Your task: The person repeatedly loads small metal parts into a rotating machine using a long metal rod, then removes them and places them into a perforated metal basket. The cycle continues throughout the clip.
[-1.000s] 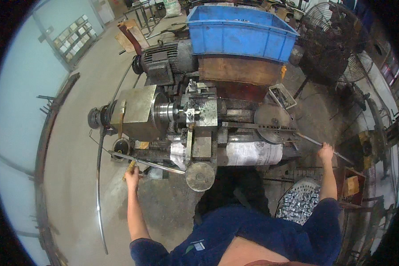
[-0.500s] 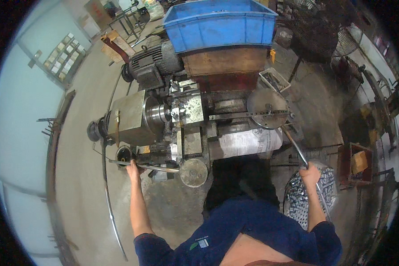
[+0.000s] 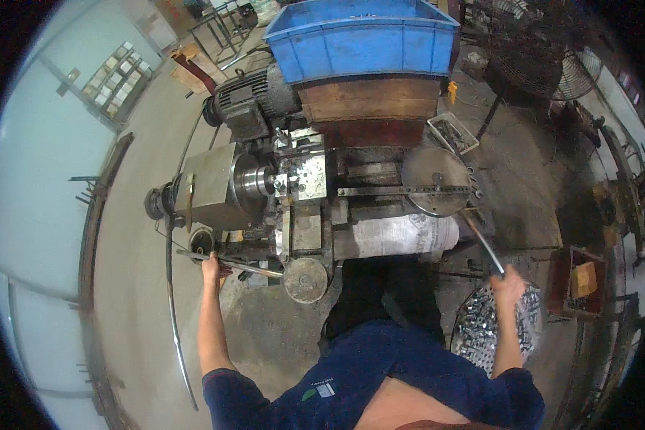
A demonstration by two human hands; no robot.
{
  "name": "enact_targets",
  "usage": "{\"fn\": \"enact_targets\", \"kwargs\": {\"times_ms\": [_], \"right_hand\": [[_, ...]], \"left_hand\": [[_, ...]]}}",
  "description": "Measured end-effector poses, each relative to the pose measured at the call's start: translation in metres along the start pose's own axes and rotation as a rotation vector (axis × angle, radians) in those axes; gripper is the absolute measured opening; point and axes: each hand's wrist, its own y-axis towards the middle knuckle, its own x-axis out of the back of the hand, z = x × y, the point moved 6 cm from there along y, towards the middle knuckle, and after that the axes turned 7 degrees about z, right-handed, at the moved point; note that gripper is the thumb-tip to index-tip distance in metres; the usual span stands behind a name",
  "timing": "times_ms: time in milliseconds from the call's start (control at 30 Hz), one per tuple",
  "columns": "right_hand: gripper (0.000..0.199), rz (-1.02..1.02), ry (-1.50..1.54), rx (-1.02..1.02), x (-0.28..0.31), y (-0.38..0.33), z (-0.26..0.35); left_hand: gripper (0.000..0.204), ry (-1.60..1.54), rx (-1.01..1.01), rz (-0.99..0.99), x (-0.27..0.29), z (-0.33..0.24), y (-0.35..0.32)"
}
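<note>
Left hand (image 3: 211, 266), lower left: grip closed around metal rod (image 3: 266, 271).
Right hand (image 3: 507, 287), lower right: grip closed around long lever (image 3: 486, 246).
Change: lever sits nearer the blue shirt (image 3: 380, 352) than a second ago, apparently pulled inward.

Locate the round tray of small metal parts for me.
In the head view, the round tray sits at lower right, partly hidden by the right hand and forearm, between the person's dark trousers and the open brown box.
</note>
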Motion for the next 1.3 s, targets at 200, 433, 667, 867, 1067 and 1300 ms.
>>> {"fn": "enact_targets", "kwargs": {"times_ms": [200, 433, 667, 867, 1067, 1300], "right_hand": [[0.049, -0.027, -0.307, -0.091, 0.014, 0.147, -0.017], [0.078, -0.237, 0.038, 0.138, 0.002, 0.122, 0.072], [0.054, 0.038, 0.404, 0.157, -0.061, 0.021, 0.056], [0.030, 0.164, 0.469, 0.143, -0.055, 0.004, 0.077], [0.036, 0.193, 0.426, 0.267, -0.012, 0.016, 0.115], [0.036, 0.073, 0.466, 0.365, 0.041, 0.043, 0.135]], "left_hand": [[0.051, -0.042, -0.084, 0.025, -0.001, 0.007, 0.002], [0.048, -0.303, -0.146, 0.095, 0.019, 0.043, 0.003], [0.047, 1.166, -0.336, 0.078, -0.035, 0.062, 0.016], [0.040, 0.900, -0.026, -0.356, -0.060, 0.145, 0.032], [0.046, 1.016, -0.181, 0.037, -0.057, 0.151, 0.048], [0.039, 1.343, -0.219, 0.161, -0.044, 0.115, 0.035]]}}
